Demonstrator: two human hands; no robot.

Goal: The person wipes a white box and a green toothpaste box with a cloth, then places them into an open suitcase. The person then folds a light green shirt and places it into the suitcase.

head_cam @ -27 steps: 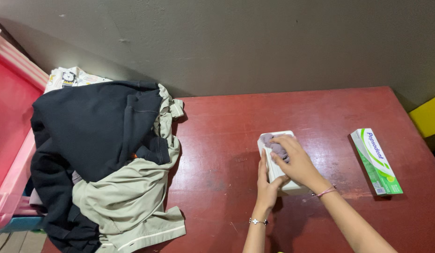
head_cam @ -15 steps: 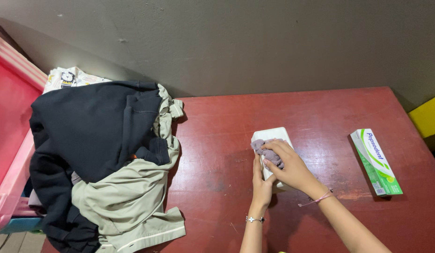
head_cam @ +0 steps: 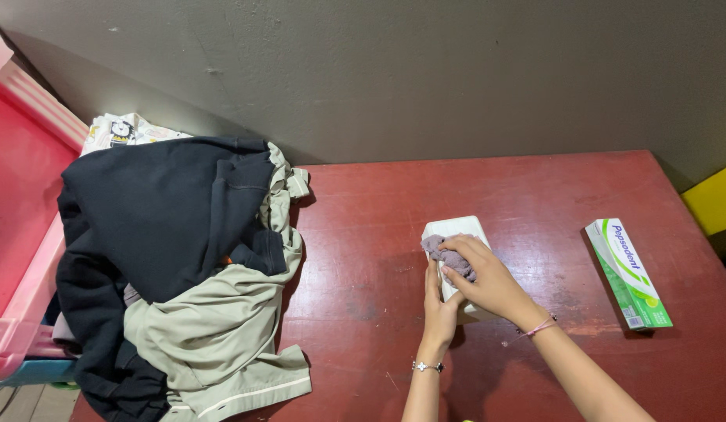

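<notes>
Red tabletop [head_cam: 363, 312] against a grey wall [head_cam: 394, 70]; far left, pink plastic edge [head_cam: 19, 203], then heaped dark and khaki clothes [head_cam: 183, 258]. Mid-table, white rectangular block [head_cam: 460, 231], perhaps a box, steadied along its left side by left hand [head_cam: 439, 306], fingers flat. Right hand [head_cam: 488, 280] pinching a crumpled greyish cloth [head_cam: 447, 258] against its top. Farther right, lying flat and apart, green-and-white carton [head_cam: 628, 273].
</notes>
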